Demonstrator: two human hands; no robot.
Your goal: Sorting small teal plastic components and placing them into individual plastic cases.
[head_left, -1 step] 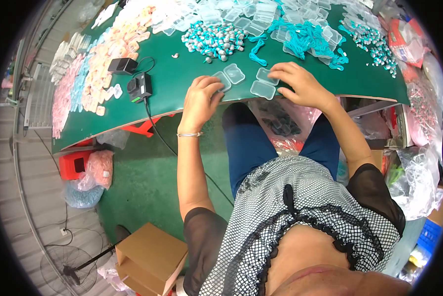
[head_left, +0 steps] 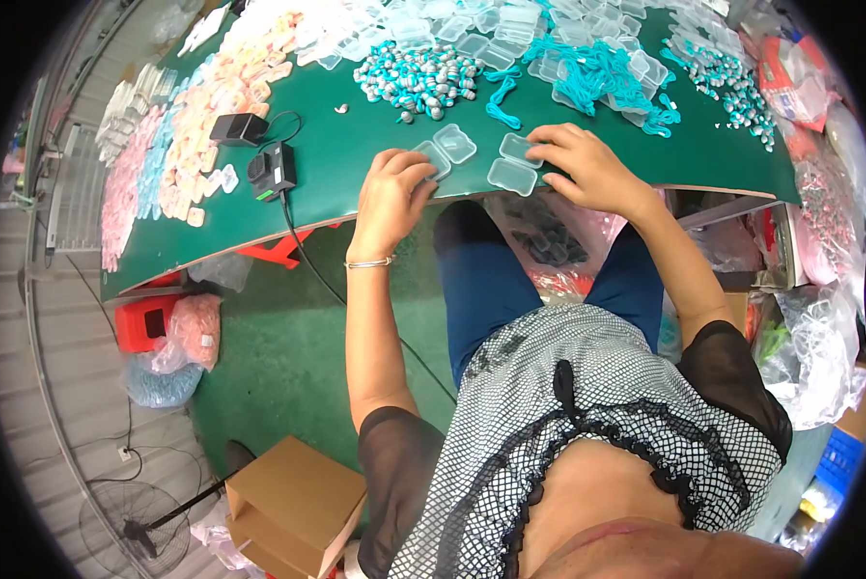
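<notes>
Near the front edge of the green tabletop [head_left: 346,164], a small clear plastic box [head_left: 435,157] is touched by the curled fingers of the left hand [head_left: 391,198]; whether it is truly gripped cannot be told. The right hand [head_left: 587,169] is laid with fingers spread over another clear box [head_left: 520,149], with a third [head_left: 510,177] just beside it. A heap of teal-and-silver beads [head_left: 419,79] lies further back, teal cords [head_left: 592,72] to its right.

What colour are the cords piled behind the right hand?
Teal cords, lying loose on the green table; the head view shows them best.
</notes>
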